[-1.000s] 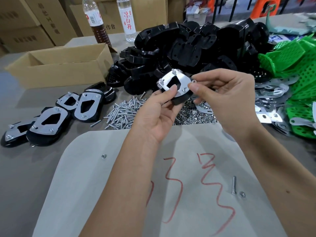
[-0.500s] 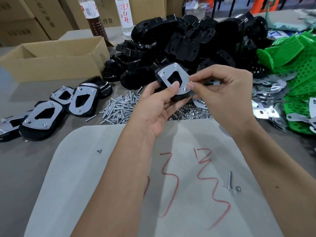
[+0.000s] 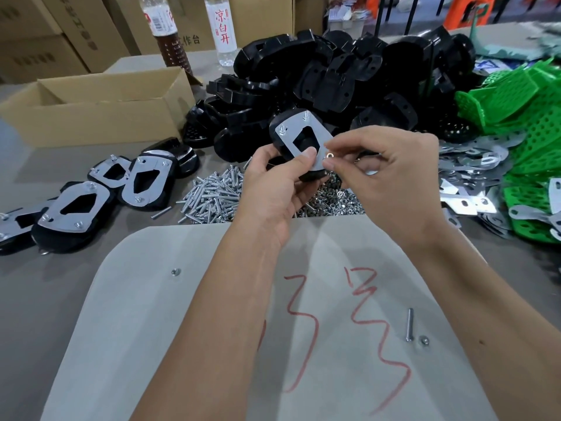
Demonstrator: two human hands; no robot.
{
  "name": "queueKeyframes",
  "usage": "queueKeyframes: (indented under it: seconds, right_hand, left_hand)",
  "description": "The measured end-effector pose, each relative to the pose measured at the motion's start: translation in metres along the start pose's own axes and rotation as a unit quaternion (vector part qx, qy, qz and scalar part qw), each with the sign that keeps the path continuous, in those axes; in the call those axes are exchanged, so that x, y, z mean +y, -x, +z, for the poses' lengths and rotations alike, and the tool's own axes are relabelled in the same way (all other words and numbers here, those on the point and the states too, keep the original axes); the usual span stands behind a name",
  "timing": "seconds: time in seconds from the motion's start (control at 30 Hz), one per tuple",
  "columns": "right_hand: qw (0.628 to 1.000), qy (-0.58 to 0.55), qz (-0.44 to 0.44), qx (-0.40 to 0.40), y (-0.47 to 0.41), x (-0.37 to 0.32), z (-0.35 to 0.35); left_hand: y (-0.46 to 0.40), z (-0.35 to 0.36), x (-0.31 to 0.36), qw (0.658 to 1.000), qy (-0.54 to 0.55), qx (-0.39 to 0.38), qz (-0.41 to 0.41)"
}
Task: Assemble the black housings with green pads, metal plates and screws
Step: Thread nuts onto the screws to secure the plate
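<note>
Two hands are raised above the table [image 3: 45, 287], with one housing [image 3: 283, 144] held between them. The housing is gripped by the left hand [image 3: 273, 189], whose thumb is pressed on the near edge of the plate [image 3: 303, 138] lying on top. A small nut [image 3: 329, 155] is pinched by the right hand [image 3: 391, 177] at the plate's near right corner, beside that thumb. Compared with a second ago, the housing is tilted more towards the camera, and two screw ends are seen standing up at its far corners. Beyond the hands lies the pile of housings [image 3: 349, 74]; below them lie screws [image 3: 212, 192]. Finished units [image 3: 73, 214] are left of the left hand, green pads [image 3: 531, 123] right of the right hand.
</note>
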State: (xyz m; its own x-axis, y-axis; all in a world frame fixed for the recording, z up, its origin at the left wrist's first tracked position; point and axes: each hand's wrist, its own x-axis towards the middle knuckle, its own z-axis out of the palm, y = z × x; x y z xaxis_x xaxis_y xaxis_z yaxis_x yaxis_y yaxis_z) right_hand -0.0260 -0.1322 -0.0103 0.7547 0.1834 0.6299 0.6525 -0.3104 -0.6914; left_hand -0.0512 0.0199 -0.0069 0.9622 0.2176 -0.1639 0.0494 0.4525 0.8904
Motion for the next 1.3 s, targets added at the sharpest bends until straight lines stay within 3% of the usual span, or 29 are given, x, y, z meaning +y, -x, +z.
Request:
queueKeyframes:
  seconds: [0.47,0.67,1.3]
  right_hand:
    - [0.988,-0.131,0.072,-0.041,-0.002,0.013,-0.002]
    - [0.988,-0.127,0.060,-0.069,-0.002,0.012,-0.001]
    - [0.995,-0.057,0.056,-0.059,-0.001,0.008,-0.001]
  left_hand:
    - [0.004,0.003,-0.001,1.000,-0.017,0.014,0.007]
    - [0.003,0.001,0.002,1.000,-0.012,0.012,-0.012]
    - [0.004,0.002,0.003,0.999,-0.035,0.027,-0.006]
